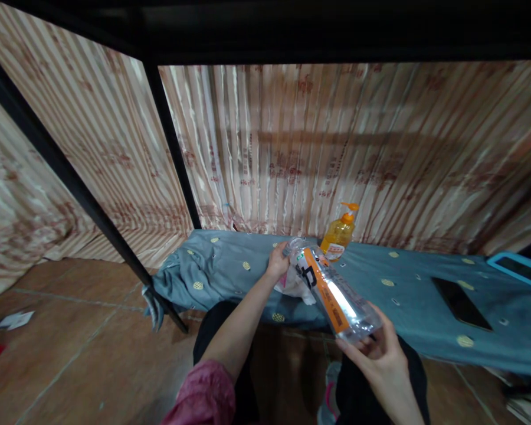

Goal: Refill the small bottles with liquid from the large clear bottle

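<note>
A clear plastic bottle with an orange label lies slanted between my two hands, its neck up and to the left. My left hand is closed at the neck end. My right hand grips the bottle's base, thumb on the near side and fingers around the far side. Under the bottle, a crumpled whitish plastic bag or wrapper with a pink patch rests on the blue-grey cloth. Just behind stands a pump bottle of yellow liquid with an orange pump top.
The narrow surface is covered in a blue-grey cloth with a pineapple print. A dark phone and a blue-framed object lie to the right. Black metal posts and a dark beam frame the space before striped curtains.
</note>
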`<action>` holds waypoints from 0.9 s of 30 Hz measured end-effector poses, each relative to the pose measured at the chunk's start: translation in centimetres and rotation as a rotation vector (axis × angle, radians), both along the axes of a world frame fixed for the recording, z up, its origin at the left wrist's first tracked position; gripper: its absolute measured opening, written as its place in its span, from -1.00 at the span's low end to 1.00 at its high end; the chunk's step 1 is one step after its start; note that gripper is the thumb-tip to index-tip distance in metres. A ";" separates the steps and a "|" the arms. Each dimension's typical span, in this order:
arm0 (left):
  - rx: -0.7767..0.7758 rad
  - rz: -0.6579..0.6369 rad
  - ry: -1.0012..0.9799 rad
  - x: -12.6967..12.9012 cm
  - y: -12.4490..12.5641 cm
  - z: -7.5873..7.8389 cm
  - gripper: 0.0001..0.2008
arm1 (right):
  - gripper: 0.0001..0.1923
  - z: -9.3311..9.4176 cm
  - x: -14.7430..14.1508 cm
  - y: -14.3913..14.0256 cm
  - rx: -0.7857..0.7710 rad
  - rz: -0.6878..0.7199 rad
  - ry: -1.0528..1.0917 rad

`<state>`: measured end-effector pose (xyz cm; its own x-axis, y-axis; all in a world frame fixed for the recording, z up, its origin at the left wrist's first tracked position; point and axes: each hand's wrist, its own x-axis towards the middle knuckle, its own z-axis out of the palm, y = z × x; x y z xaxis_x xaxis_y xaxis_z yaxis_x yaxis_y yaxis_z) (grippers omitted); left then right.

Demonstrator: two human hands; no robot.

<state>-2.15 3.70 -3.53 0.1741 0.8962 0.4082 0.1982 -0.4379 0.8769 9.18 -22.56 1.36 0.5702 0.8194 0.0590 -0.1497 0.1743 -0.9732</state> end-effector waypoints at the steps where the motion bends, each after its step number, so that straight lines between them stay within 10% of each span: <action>1: 0.004 -0.001 0.002 0.0 0.0 0.0 -0.69 | -0.10 0.0 0.0 0.0 -0.006 -0.010 -0.005; 27: 0.152 -0.188 0.168 -1.2 2.1 1.0 -0.94 | -0.15 -1.4 1.1 -1.8 -0.087 -0.036 -0.313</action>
<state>-3.31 5.80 -2.50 0.4082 0.7721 0.4870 0.2379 -0.6050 0.7599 10.32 -24.32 -0.01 0.5641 0.8088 0.1662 0.1637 0.0877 -0.9826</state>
